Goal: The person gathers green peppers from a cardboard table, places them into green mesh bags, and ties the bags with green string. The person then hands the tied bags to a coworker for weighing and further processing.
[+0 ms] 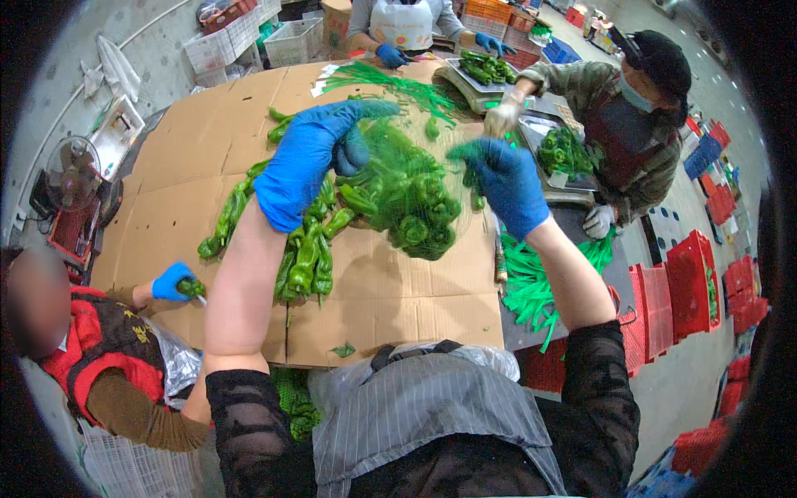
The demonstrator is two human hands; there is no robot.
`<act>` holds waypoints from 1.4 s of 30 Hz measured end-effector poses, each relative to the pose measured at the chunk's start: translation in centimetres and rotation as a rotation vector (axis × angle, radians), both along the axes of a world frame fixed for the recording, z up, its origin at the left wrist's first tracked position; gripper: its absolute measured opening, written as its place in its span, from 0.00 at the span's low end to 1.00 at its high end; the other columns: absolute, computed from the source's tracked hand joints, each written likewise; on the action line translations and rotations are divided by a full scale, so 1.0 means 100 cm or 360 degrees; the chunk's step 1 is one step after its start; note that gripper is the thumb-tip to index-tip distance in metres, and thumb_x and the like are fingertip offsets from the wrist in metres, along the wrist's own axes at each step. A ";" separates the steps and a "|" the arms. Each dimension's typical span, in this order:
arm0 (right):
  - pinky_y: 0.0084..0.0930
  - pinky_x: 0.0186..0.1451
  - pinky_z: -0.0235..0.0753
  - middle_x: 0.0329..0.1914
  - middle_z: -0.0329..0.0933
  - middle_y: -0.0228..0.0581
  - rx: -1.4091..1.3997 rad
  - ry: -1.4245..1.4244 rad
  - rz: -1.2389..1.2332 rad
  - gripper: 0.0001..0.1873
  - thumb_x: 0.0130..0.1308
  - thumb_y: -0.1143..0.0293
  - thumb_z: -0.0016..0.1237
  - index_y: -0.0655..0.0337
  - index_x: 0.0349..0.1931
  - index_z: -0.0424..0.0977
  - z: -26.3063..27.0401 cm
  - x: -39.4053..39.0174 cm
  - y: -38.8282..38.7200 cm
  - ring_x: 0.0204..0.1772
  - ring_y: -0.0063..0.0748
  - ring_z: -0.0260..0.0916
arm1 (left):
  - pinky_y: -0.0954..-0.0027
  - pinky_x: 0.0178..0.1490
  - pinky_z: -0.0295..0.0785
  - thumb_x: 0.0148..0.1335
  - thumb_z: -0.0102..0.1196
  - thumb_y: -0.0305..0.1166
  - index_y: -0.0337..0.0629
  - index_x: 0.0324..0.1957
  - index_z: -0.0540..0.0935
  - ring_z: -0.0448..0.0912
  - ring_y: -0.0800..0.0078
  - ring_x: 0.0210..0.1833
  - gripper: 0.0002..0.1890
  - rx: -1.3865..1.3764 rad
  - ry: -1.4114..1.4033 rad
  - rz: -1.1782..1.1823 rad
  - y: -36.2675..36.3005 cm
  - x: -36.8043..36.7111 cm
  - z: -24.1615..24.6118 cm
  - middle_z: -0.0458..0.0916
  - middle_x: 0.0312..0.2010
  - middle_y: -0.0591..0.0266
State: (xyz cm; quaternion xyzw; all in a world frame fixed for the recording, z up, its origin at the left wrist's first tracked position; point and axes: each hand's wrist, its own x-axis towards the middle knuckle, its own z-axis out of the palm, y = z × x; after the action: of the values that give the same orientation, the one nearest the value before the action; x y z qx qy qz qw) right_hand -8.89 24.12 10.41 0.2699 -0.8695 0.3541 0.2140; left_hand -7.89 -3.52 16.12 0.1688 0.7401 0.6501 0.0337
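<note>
A green mesh bag of green peppers (418,208) hangs between my two hands, above a cardboard-covered table. My left hand (320,149), in a blue glove, grips the mesh at the bag's upper left. In a matching glove, my right hand (505,180) is closed on a gathered green end of the mesh at the bag's right; motion blurs it. Loose long green peppers (305,258) lie on the cardboard (392,314) below my left wrist. More peppers (227,215) form a row farther left.
Green mesh strips (538,274) and a knife (500,258) lie to my right. Two scales hold peppers (485,67) and bagged peppers (563,152). Co-workers stand across, right and left; a gloved hand (174,283) at left holds a pepper. Red crates (691,283) stand at right.
</note>
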 end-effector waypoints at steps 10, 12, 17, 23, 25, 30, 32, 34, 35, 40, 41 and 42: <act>0.17 0.27 0.66 0.21 0.71 0.29 -0.0259 -0.0542 0.0143 0.08 0.68 0.70 0.44 0.60 0.36 0.77 0.061 0.000 0.005 0.23 0.16 0.63 | 0.79 0.30 0.70 0.71 0.37 0.41 0.42 0.55 0.76 0.74 0.83 0.25 0.21 0.0368 0.0131 -0.0066 0.031 0.000 -0.010 0.78 0.23 0.67; 0.18 0.28 0.67 0.22 0.71 0.28 -0.0226 -0.0607 0.0063 0.08 0.69 0.69 0.44 0.61 0.35 0.77 0.056 0.004 -0.001 0.24 0.16 0.64 | 0.75 0.32 0.72 0.69 0.42 0.40 0.44 0.57 0.74 0.77 0.77 0.27 0.19 0.0616 -0.0056 -0.0153 0.055 0.005 -0.021 0.79 0.25 0.65; 0.26 0.28 0.71 0.24 0.76 0.41 -0.0178 -0.0220 0.0127 0.09 0.66 0.68 0.47 0.64 0.37 0.76 0.065 0.008 -0.025 0.25 0.27 0.73 | 0.69 0.36 0.74 0.60 0.56 0.37 0.46 0.56 0.74 0.81 0.60 0.33 0.21 -0.0613 0.1432 0.0633 0.099 0.020 -0.039 0.81 0.29 0.56; 0.15 0.31 0.70 0.29 0.79 0.31 -0.0964 -0.0353 0.0500 0.11 0.68 0.69 0.45 0.63 0.44 0.78 0.099 0.008 0.020 0.26 0.17 0.70 | 0.75 0.39 0.72 0.62 0.57 0.31 0.38 0.37 0.82 0.77 0.77 0.34 0.07 -0.0158 0.0668 0.0269 0.077 -0.008 -0.032 0.82 0.32 0.63; 0.13 0.33 0.71 0.36 0.79 0.31 -0.1105 -0.0646 0.0332 0.12 0.67 0.67 0.46 0.64 0.46 0.77 0.081 0.001 0.022 0.30 0.16 0.71 | 0.76 0.39 0.71 0.63 0.56 0.30 0.37 0.36 0.82 0.76 0.81 0.33 0.07 0.0058 0.0576 0.0175 0.078 -0.009 -0.030 0.83 0.31 0.64; 0.28 0.50 0.74 0.61 0.68 0.38 -0.0498 -0.0944 0.0738 0.36 0.59 0.67 0.56 0.57 0.67 0.55 0.015 0.018 0.006 0.48 0.28 0.72 | 0.79 0.37 0.69 0.64 0.55 0.30 0.39 0.36 0.83 0.74 0.84 0.32 0.06 0.0492 0.0488 0.0055 0.084 0.010 -0.009 0.83 0.31 0.68; 0.34 0.61 0.66 0.62 0.67 0.41 -0.0247 -0.0748 0.0812 0.37 0.59 0.66 0.55 0.56 0.68 0.55 -0.013 0.040 -0.020 0.57 0.35 0.68 | 0.83 0.28 0.65 0.64 0.54 0.31 0.40 0.37 0.83 0.70 0.88 0.26 0.07 0.0579 0.0180 0.0006 0.084 0.022 0.006 0.81 0.28 0.70; 0.34 0.61 0.66 0.60 0.70 0.42 -0.0137 -0.0895 0.0771 0.32 0.61 0.64 0.53 0.56 0.65 0.59 -0.026 0.042 -0.037 0.57 0.35 0.67 | 0.83 0.23 0.61 0.65 0.54 0.31 0.39 0.38 0.82 0.67 0.89 0.22 0.07 0.0633 0.0278 -0.0050 0.082 0.035 0.021 0.78 0.24 0.71; 0.32 0.57 0.71 0.58 0.71 0.42 -0.0121 -0.1062 0.0715 0.30 0.62 0.64 0.52 0.56 0.64 0.61 -0.032 0.039 -0.045 0.54 0.33 0.69 | 0.83 0.21 0.59 0.65 0.53 0.31 0.39 0.38 0.82 0.66 0.89 0.20 0.08 0.0659 0.0328 -0.0077 0.080 0.040 0.027 0.76 0.23 0.72; 0.25 0.38 0.78 0.45 0.77 0.34 0.0208 -0.0826 0.0871 0.17 0.64 0.63 0.47 0.58 0.52 0.72 -0.022 -0.027 -0.003 0.40 0.27 0.73 | 0.82 0.17 0.48 0.69 0.45 0.36 0.36 0.42 0.80 0.55 0.88 0.15 0.14 0.1084 0.0762 0.0473 0.013 0.058 0.037 0.60 0.15 0.76; 0.26 0.39 0.78 0.45 0.77 0.36 0.0249 -0.0852 0.0771 0.17 0.62 0.65 0.49 0.58 0.52 0.72 -0.016 -0.047 0.008 0.41 0.27 0.74 | 0.81 0.16 0.45 0.69 0.43 0.34 0.33 0.45 0.79 0.52 0.88 0.15 0.15 0.1285 0.0785 0.0413 -0.003 0.060 0.031 0.57 0.16 0.76; 0.27 0.39 0.78 0.44 0.77 0.37 0.0022 -0.0928 0.0764 0.18 0.61 0.66 0.50 0.58 0.51 0.73 -0.008 -0.067 0.019 0.41 0.28 0.74 | 0.81 0.16 0.45 0.68 0.43 0.34 0.34 0.44 0.79 0.52 0.88 0.15 0.15 0.1303 0.0694 0.0569 -0.011 0.062 0.018 0.58 0.16 0.76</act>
State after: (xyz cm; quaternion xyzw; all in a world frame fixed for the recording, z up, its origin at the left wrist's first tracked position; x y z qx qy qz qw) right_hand -15.57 25.97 9.66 0.3552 -0.8083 0.4502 -0.1334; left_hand -1.67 -4.64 17.93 0.1705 0.4313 0.8326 -0.3030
